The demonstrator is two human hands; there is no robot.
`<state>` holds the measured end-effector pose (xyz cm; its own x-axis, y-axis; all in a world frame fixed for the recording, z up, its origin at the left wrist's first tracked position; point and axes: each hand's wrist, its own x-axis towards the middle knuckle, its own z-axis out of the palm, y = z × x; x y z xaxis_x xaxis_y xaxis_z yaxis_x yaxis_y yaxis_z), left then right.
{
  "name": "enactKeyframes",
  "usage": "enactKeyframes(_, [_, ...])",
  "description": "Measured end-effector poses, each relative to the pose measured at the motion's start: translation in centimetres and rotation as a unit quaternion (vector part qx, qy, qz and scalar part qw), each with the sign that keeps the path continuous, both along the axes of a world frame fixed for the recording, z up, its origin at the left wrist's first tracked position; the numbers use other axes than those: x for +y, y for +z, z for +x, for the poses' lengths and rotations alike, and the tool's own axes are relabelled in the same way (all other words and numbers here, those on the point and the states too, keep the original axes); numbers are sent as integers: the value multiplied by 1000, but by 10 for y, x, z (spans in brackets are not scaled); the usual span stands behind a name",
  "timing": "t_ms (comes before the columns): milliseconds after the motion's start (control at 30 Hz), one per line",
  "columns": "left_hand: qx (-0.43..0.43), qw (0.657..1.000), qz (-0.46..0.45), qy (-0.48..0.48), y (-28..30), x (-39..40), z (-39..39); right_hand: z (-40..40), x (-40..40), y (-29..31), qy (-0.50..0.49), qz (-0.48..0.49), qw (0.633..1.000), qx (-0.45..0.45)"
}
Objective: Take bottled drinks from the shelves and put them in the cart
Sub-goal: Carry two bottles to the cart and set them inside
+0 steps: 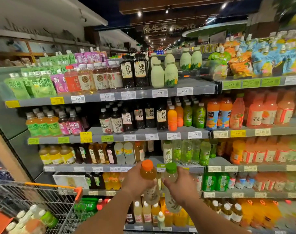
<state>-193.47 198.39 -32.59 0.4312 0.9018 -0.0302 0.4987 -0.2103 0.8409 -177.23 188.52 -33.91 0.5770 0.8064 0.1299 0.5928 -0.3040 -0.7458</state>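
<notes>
Both hands full in front of the shelves [120, 168]: left hand [135, 179] wrapped round an orange-capped bottle [149, 176], right hand [182, 184] round a green-capped bottle [171, 186]. Best swung left, kept upright, and lowered among the bottles in the cart [47, 200] rather than dropped.

Price tags [159, 93] line the shelf edges, some white, some yellow [86, 137] or green [231, 84]. Soft drink pouches [40, 86] stand at the top left, and more pouches [240, 61] are heaped at the top right. Overhead, a lit sign [167, 28] hangs under ceiling spotlights [139, 13].
</notes>
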Motion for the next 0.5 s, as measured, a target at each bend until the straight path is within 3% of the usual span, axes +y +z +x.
enactKeyframes(133, [-6, 1000, 2, -9, 2, 45, 1, -3, 39, -1, 2, -9, 1000, 20])
enactKeyframes(300, [-1, 1000, -6, -26, -6, 108, 8, 3, 93, -5, -37, -71, 996, -25])
enactKeyframes(500, [27, 999, 14, -17, -37, 156, 27, 20, 141, -23, -31, -51, 998, 2])
